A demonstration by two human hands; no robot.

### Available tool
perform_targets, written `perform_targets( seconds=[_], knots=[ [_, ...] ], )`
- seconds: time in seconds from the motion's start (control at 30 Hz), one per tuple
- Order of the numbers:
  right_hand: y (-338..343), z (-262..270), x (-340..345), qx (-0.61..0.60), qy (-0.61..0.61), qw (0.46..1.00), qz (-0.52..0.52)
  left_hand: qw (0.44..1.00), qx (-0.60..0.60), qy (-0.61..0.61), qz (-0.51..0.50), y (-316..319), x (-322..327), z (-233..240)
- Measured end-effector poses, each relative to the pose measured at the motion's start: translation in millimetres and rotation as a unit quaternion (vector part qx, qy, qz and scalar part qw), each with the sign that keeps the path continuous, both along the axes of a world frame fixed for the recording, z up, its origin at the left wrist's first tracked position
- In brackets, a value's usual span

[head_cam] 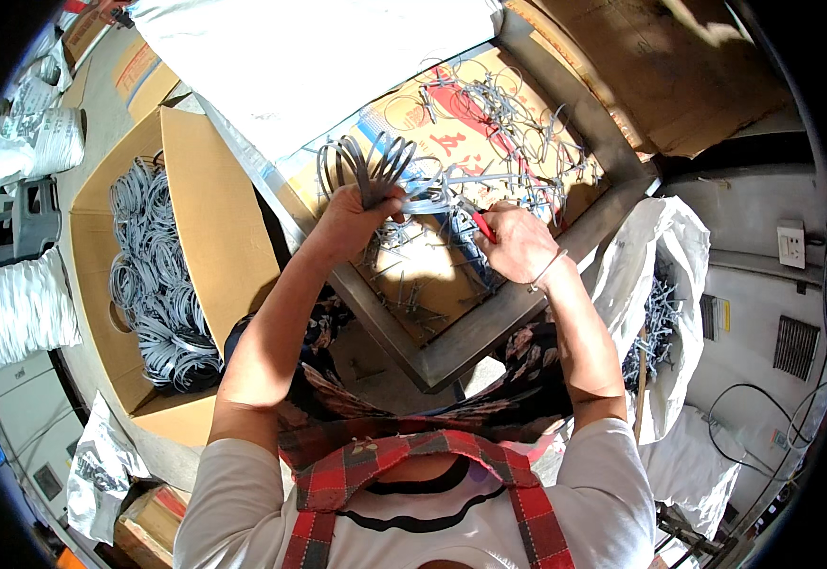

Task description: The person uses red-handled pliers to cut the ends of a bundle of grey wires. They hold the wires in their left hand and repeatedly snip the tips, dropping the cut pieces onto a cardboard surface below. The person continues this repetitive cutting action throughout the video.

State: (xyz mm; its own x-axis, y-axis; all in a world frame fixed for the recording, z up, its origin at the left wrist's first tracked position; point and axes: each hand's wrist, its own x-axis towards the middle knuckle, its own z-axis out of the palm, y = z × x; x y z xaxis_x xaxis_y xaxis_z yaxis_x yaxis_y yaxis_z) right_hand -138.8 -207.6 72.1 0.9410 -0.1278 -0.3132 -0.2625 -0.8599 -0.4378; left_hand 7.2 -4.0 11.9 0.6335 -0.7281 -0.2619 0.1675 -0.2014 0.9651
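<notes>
My left hand point(348, 222) grips a bunch of thin grey plastic loops point(370, 167), which fan out above the fingers. In my right hand point(523, 242) is a pair of red-handled cutting pliers point(484, 225). Their jaws are close to the pale strips that extend from the bunch; whether they touch cannot be made out. Beneath both hands lies a printed cardboard sheet point(456, 167) inside a metal-framed table point(456, 355). Tangled grey loops with sprues point(506, 114) are spread across its far right, and small sprue pieces point(413, 299) are scattered nearer me.
To the left stands an open cardboard box point(218, 206) holding many coiled grey loops point(164, 284). A white sheet or sack point(314, 64) covers the far side. On the right, an open white sack point(676, 235) contains grey sprues point(651, 327). White sacks point(19, 313) line the left.
</notes>
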Motion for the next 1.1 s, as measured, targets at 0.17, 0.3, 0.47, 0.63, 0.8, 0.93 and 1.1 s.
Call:
perform_targets(
  seconds=[0.17,0.3,0.47,0.63,0.8,0.93,1.1],
  knots=[
    [-3.0,-3.2,0.6,0.007,-0.005,1.000,-0.018,1.000,0.010,-0.009,-0.010,2.1,5.0,-2.0],
    [-0.1,-5.4,0.8,0.006,-0.033,0.999,-0.021,0.997,0.056,-0.044,-0.018,2.2,8.1,-1.6],
    [3.7,-9.6,4.2,-0.009,-0.068,0.996,-0.060,0.990,-0.052,0.128,0.032,6.2,10.2,1.9],
    [12.8,-14.6,5.9,-0.022,-0.130,0.988,-0.079,0.986,-0.050,0.153,0.045,4.5,5.4,12.2],
    [17.2,-20.2,7.5,-0.017,-0.191,0.979,-0.068,0.991,-0.035,0.123,0.031,0.7,0.4,8.4],
    [19.4,-23.2,9.5,-0.005,-0.180,0.982,-0.064,0.998,-0.019,0.050,-0.013,0.0,-3.3,4.6],
    [22.1,-28.5,7.8,0.032,-0.169,0.981,-0.088,0.998,0.030,-0.046,-0.023,1.9,-3.8,9.0]
  ],
)
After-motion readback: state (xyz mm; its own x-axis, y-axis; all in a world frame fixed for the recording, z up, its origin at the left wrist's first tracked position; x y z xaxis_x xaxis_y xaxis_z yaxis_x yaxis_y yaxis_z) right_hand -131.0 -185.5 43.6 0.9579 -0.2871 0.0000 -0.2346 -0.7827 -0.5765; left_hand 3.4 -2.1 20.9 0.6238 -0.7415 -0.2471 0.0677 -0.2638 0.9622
